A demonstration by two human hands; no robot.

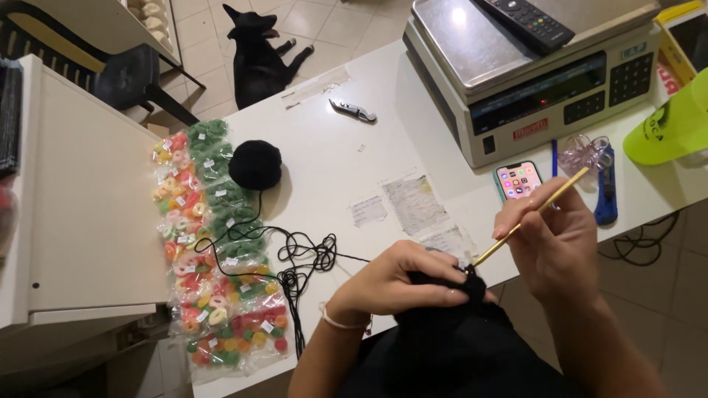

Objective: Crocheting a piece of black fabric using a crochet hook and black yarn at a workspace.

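Mid-stitch: right hand (549, 243) grips hook (531, 217), left hand (394, 284) pinches black work (442, 295) at 6 o'clock; next loop likely needs slack from yarn ball (255, 164) at 10.

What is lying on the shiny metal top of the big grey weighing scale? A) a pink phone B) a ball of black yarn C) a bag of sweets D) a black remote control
D: the long black remote control rests on the flat metal plate of the grey weighing scale, while the phone, the round black yarn ball and the clear bags of colourful sweets all lie on the white table.
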